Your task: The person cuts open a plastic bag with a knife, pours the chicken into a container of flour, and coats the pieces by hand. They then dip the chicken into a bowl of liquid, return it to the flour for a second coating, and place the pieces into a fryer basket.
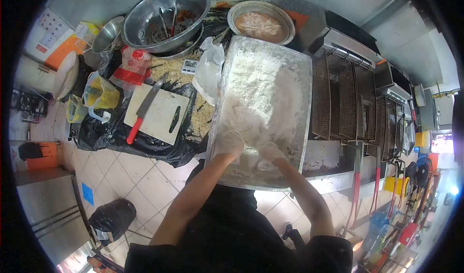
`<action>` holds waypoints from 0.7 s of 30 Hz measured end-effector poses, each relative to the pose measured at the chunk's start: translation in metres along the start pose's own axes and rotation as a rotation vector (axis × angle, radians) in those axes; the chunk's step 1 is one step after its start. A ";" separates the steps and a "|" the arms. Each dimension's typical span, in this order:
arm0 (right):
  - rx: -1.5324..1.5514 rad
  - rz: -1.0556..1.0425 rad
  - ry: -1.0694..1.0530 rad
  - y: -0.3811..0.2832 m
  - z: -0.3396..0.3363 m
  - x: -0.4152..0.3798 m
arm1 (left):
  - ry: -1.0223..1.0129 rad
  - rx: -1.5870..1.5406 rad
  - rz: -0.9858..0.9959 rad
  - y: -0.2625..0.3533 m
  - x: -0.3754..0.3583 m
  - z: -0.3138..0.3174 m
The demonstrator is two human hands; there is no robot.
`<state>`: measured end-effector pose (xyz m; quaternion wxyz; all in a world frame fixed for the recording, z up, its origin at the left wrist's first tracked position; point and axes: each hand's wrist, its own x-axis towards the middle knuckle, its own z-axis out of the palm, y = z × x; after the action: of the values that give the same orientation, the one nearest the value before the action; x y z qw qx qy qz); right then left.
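A large metal tray [308, 103] of white flour [256, 79] lies before me, its powder heaped toward the far side and thinner near me. Low in its near half, my left hand [231, 143] is down in the flour on the left. My right hand [270, 153] is beside it on the right, a short gap apart. Both look pale, in what seem to be clear plastic gloves dusted with flour. Blur and powder hide the fingers, so I cannot make out their shape or anything held.
Left of the tray are a crumpled white bag [209, 70], a cutting board [164, 111] with a red-handled knife [145, 109], and yellow-stained jugs [101, 93]. Behind stand a big steel bowl [140, 36] with tongs and a pan of liquid [261, 25]. Fryer baskets [345, 99] adjoin the right.
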<state>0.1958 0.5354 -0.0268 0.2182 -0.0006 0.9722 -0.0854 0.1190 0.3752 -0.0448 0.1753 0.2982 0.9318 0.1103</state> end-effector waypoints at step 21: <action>-0.314 -0.178 0.254 0.047 -0.073 0.041 | 0.290 -1.502 0.135 0.011 0.060 -0.009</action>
<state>0.1292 0.5925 0.0128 0.0827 -0.1096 0.9893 0.0487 0.0752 0.4190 -0.0485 0.1996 0.1379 0.6001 0.7623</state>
